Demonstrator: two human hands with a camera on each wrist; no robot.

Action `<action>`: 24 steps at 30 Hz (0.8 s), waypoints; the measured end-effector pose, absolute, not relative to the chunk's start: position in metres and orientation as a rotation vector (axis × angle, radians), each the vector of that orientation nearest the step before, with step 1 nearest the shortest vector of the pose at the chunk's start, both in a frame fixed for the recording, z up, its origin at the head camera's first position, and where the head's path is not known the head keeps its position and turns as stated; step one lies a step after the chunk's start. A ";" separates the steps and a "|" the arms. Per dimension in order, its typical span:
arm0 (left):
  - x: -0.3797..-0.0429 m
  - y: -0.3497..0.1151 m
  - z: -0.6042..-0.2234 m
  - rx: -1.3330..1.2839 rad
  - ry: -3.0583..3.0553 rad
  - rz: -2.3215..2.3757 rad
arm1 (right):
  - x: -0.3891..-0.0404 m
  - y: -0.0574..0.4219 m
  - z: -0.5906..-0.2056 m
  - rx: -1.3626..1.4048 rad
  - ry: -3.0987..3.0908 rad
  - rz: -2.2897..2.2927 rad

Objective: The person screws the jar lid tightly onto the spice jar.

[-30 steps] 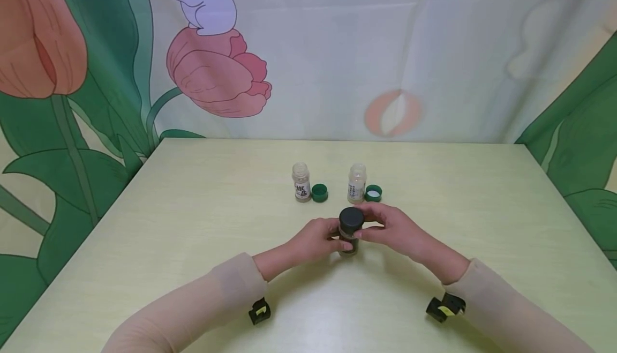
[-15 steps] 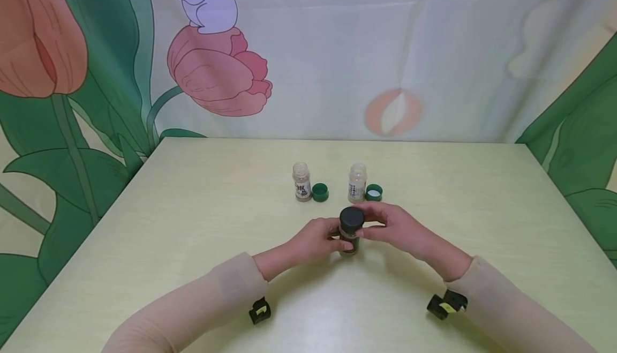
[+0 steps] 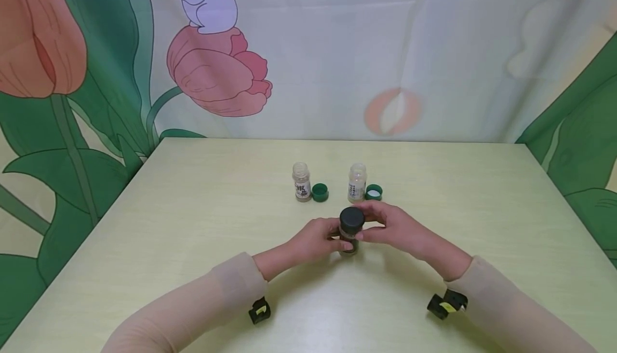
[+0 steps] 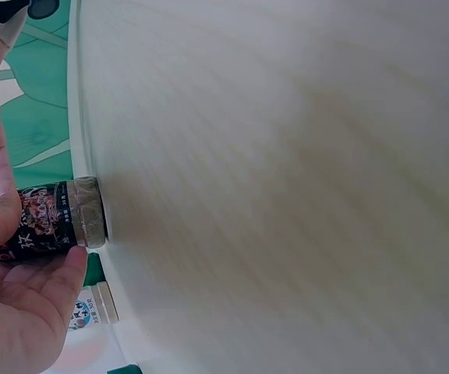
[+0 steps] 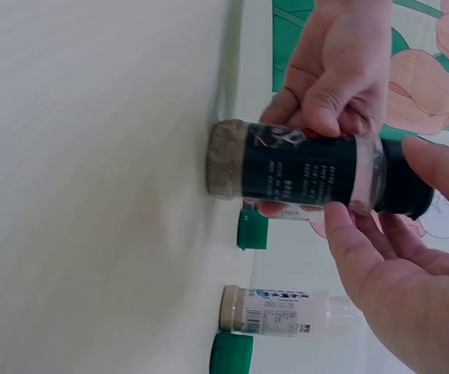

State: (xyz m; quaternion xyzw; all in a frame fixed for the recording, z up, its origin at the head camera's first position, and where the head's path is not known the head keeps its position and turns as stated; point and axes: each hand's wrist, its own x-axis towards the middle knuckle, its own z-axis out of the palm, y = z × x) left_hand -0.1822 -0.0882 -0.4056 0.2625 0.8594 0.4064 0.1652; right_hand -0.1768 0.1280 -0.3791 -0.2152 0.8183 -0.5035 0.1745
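Observation:
A spice jar with a black cap [image 3: 352,219] and a dark printed label [image 5: 298,167] stands upright on the table. My left hand [image 3: 313,243] grips its body from the left, thumb in front; in the left wrist view that hand [image 4: 22,319] lies round the label. On the other side, my right hand [image 3: 395,232] pinches the jar at the cap, as the right wrist view shows thumb and fingers of this hand [image 5: 411,292] around the cap and neck. Brown contents show at the jar's base.
Behind the jar stand two uncapped clear bottles with white labels, a left bottle [image 3: 301,182] and a right bottle [image 3: 357,183]. To the right of each lies a green cap, one left [image 3: 320,193] and one right [image 3: 373,192]. A printed curtain [image 3: 318,58] hangs behind the table.

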 end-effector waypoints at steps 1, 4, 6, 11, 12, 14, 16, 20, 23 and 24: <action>-0.182 -0.088 -0.405 0.744 2.444 1.164 | -0.177 0.129 -0.378 -0.618 2.308 -1.425; -0.182 -0.087 -0.405 0.738 2.442 1.171 | -0.179 0.130 -0.377 -0.634 2.297 -1.422; -0.183 -0.086 -0.404 0.731 2.441 1.175 | -0.179 0.130 -0.377 -0.626 2.299 -1.428; -0.184 -0.085 -0.405 0.735 2.451 1.159 | -0.179 0.129 -0.379 -0.579 2.332 -1.445; -0.184 -0.085 -0.405 0.733 2.451 1.159 | -0.179 0.129 -0.380 -0.570 2.336 -1.452; -0.184 -0.085 -0.405 0.730 2.449 1.158 | -0.178 0.129 -0.381 -0.565 2.344 -1.456; -0.183 -0.085 -0.404 0.720 2.440 1.169 | -0.178 0.129 -0.381 -0.567 2.343 -1.453; -0.183 -0.084 -0.404 0.709 2.428 1.181 | -0.180 0.131 -0.380 -0.597 2.303 -1.434; -0.183 -0.084 -0.404 0.716 2.434 1.172 | -0.181 0.132 -0.379 -0.629 2.276 -1.422; -0.183 -0.084 -0.404 0.719 2.437 1.169 | -0.181 0.132 -0.378 -0.630 2.275 -1.421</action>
